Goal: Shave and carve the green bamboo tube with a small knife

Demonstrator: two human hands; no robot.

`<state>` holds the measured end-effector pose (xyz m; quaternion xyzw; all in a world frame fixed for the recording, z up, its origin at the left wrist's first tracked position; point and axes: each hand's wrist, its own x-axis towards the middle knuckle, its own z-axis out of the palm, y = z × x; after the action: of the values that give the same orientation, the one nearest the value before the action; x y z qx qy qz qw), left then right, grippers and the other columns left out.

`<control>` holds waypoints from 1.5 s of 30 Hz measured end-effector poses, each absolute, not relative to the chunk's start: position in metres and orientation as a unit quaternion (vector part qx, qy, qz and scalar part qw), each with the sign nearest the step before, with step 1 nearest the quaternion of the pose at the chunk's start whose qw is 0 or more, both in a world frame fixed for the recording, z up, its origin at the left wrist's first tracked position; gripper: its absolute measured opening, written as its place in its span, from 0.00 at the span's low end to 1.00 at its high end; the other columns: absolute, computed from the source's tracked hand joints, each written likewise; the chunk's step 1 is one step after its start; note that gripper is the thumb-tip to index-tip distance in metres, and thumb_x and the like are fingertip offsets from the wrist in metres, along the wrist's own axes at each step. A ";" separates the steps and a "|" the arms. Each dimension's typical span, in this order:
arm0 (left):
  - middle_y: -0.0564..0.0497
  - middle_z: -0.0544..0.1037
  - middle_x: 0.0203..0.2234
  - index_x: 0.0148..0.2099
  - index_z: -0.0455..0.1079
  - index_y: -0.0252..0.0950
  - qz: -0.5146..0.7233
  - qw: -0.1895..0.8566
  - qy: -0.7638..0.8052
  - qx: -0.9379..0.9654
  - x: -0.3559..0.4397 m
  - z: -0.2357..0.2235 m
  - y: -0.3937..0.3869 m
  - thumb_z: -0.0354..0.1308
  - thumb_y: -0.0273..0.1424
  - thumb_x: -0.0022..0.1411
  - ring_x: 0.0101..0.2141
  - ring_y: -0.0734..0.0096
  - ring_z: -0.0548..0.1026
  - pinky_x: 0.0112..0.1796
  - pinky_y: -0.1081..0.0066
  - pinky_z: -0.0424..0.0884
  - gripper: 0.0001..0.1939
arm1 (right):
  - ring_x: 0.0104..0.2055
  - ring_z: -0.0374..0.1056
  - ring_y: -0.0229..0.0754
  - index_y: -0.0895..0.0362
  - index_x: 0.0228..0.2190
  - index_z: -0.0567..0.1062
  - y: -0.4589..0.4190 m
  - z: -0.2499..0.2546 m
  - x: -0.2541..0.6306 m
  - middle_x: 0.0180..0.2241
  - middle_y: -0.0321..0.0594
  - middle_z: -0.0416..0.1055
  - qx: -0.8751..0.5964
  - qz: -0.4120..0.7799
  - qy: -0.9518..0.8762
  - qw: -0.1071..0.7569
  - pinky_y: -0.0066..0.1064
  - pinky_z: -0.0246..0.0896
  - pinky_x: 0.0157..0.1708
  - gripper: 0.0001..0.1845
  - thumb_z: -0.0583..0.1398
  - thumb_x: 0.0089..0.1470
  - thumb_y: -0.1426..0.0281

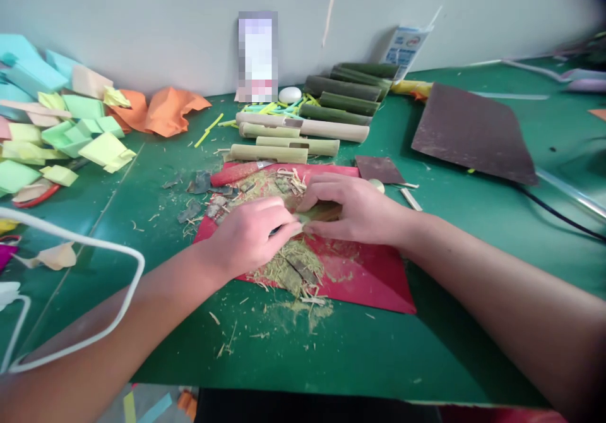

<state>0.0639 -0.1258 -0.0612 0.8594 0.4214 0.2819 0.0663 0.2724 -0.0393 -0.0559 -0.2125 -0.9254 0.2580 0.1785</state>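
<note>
Over a red sheet on the table, my right hand curls its thumb and fingers around a short greenish-brown bamboo piece. My left hand is closed, its thumb and fingertips pinched against the left end of that piece. Whatever sits inside the left pinch is mostly covered by the fingers; only a small dark patch shows. Fine bamboo dust and shavings lie on the sheet below both hands. A red-handled knife rests just beyond my left hand.
Cut bamboo tubes lie in rows behind the sheet. A large brown sheet is at the right, and a small brown square nearer. Folded coloured paper is piled left. A white cable loops over my left forearm. A drink carton leans at the wall.
</note>
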 end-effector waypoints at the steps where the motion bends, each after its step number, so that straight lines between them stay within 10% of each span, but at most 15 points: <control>1: 0.51 0.71 0.24 0.33 0.72 0.33 0.277 0.074 0.426 0.858 0.064 -0.061 -0.126 0.54 0.29 0.63 0.27 0.75 0.69 0.29 0.73 0.64 0.08 | 0.37 0.64 0.41 0.55 0.34 0.74 -0.039 -0.056 0.273 0.35 0.39 0.70 -0.213 0.258 -0.925 0.178 0.31 0.56 0.36 0.09 0.62 0.47 0.67; 45: 0.51 0.71 0.23 0.31 0.71 0.32 0.289 0.074 0.434 0.850 0.067 -0.058 -0.129 0.54 0.27 0.62 0.26 0.75 0.68 0.28 0.73 0.63 0.08 | 0.37 0.65 0.41 0.55 0.33 0.74 -0.041 -0.055 0.273 0.34 0.39 0.70 -0.216 0.260 -0.925 0.175 0.32 0.57 0.36 0.09 0.62 0.47 0.66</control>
<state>0.0674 -0.1285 -0.0585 0.8502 0.4337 0.2889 0.0741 0.2730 -0.0406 -0.0550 -0.2160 -0.9248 0.2596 0.1750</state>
